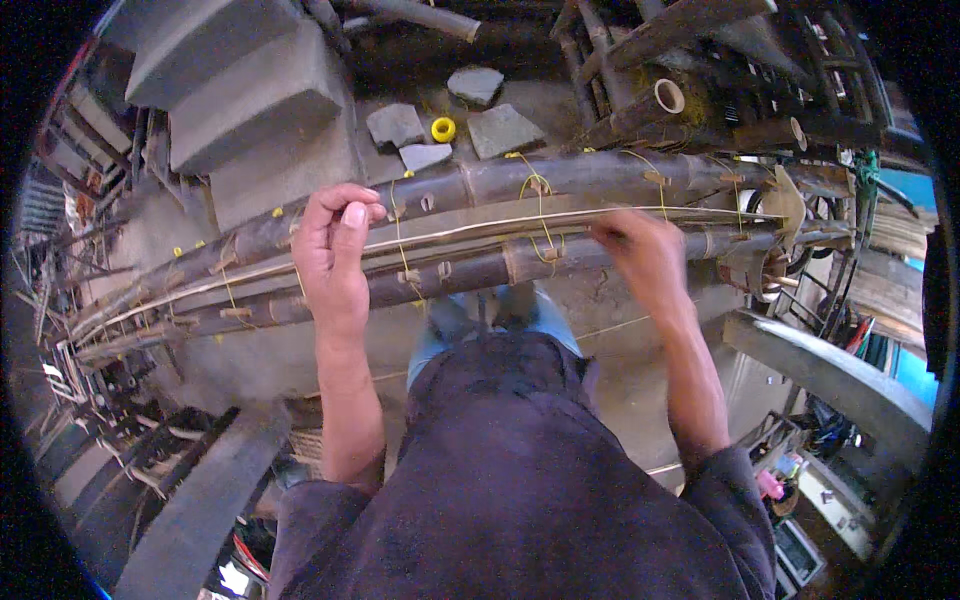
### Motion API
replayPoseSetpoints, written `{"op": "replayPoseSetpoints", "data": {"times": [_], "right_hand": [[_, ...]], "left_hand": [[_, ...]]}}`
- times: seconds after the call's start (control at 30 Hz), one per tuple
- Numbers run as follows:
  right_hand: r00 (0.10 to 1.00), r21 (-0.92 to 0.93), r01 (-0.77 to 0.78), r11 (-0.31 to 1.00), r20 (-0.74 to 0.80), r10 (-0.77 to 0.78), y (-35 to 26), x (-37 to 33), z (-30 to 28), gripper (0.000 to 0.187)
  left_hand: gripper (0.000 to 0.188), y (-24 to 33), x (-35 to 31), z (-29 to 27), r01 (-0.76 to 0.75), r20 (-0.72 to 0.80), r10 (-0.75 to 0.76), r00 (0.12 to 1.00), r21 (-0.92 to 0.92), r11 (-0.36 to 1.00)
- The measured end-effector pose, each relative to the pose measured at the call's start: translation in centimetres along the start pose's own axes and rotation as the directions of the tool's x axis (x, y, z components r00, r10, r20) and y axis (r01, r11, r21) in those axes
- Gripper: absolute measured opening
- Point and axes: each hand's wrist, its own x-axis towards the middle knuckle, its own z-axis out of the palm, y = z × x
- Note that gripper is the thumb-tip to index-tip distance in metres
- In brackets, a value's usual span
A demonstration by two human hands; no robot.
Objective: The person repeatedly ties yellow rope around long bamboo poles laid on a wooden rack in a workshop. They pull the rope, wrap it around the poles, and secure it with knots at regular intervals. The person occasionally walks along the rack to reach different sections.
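- The left hand stood upright over the poles, fingers curled, thumb near the forefinger; I couldn't tell whether it pinched anything.
- The right hand, blurred, curled leftward; its grip couldn't be told.
- The poles lay crosswise beneath both, a strip between them.

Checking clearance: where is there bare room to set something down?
Mostly bare floor lies between the right forearm, blue trousers and near pole; a thin strand crosses it. The grey steps look free. Crowded: strips and strings between the poles; stones and a yellow roll beyond the far pole.
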Motion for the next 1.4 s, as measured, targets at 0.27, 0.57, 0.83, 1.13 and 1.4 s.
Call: {"op": "replayPoseSetpoints", "data": {"times": [0.27,0.57,0.83,1.13,1.4], "right_hand": [[0.753,0.528,-0.656,0.539,0.419,0.506,3.1,-9.5,12.6,0.036],[0.747,0.023,0.582,0.813,0.38,-0.546,-9.6,11.6,-5.1,0.024],[0.98,-0.113,-0.075,0.991,0.177,0.094,15.2,17.8,13.2,0.043],[0.781,0.237,0.34,0.91,0.468,-0.414,1.5,-5.0,12.3,0.019],[0.843,0.244,0.255,0.936,0.417,-0.339,1.0,-5.5,11.6,0.015]], "left_hand": [[0.022,-1.3,0.4,8.2,-0.056,0.353,-0.091,0.931,0.385,0.921],[0.025,-11.3,-3.4,13.6,-0.424,0.458,0.08,0.886,0.726,0.541],[0.021,-10.1,-2.5,15.5,-0.534,0.589,0.119,0.799,0.606,0.589],[0.024,-6.5,-1.0,15.3,0.102,0.439,-0.293,0.849,0.407,0.908],[0.031,-17.3,11.7,18.8,0.705,0.319,-0.715,0.622,0.169,0.689]]}}
